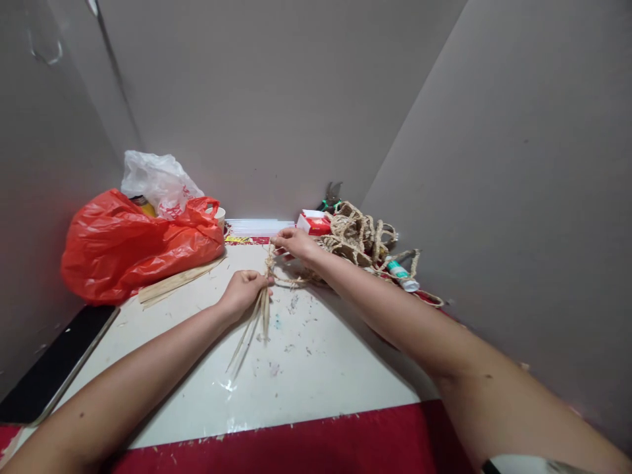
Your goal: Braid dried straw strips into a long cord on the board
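Between my two hands is a length of straw-coloured braid (269,262), held roughly upright over the white tabletop. My left hand (245,289) pinches its lower part, where several loose flat straw strands (257,322) fan out down and to the left. Slightly higher and to the right, my right hand (291,242) has thumb and fingers closed on the braid's upper end. From the braid a thin plaited cord (295,282) runs right, toward a heap of coiled braided straw rope (358,234) partly hidden by my right forearm.
A red plastic bag (133,243) and a white plastic bag (158,178) stand at the left, with straw strips (172,283) in front. A phone (59,368) lies near left. Behind are a red-white box (315,222), pliers (333,195) and a cup (217,215). A green-white tube (402,275) lies right.
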A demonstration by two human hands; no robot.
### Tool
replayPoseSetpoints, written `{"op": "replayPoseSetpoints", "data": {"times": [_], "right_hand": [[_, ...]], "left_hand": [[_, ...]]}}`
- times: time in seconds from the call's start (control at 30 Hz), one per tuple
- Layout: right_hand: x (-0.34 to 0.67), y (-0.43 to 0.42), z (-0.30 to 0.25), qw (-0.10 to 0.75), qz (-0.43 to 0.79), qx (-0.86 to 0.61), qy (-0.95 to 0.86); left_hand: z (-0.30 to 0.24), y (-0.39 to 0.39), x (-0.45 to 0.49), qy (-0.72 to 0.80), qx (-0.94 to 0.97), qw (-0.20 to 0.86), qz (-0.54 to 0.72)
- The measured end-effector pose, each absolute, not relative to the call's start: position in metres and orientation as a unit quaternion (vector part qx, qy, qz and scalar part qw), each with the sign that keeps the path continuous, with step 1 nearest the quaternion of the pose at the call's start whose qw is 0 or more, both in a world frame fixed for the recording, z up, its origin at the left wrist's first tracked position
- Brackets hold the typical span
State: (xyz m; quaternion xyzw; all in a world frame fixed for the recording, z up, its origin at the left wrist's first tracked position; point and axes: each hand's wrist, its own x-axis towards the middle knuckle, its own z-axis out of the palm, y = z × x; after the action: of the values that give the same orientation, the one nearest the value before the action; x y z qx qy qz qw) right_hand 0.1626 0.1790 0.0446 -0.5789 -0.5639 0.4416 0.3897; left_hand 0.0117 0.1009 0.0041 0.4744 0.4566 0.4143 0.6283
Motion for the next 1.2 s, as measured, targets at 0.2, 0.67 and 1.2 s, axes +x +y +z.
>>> {"op": "replayPoseSetpoints", "data": {"times": [0.2,0.67,1.2], "right_hand": [[0.138,0.232,0.02,0.374,0.363,-0.629,-0.577],[0.137,0.244,0.007,0.214,0.199,-0.671,-0.682],[0.27,0.136,0.083,-0.004,-0.051,-0.501,-0.864]], "left_hand": [[0.008,0.141,0.029,0.475,0.306,0.686,0.457],[0.011,0.145,0.026,0.47,0.26,0.706,0.461],[0.01,0.145,0.016,0.463,0.288,0.724,0.424]]}}
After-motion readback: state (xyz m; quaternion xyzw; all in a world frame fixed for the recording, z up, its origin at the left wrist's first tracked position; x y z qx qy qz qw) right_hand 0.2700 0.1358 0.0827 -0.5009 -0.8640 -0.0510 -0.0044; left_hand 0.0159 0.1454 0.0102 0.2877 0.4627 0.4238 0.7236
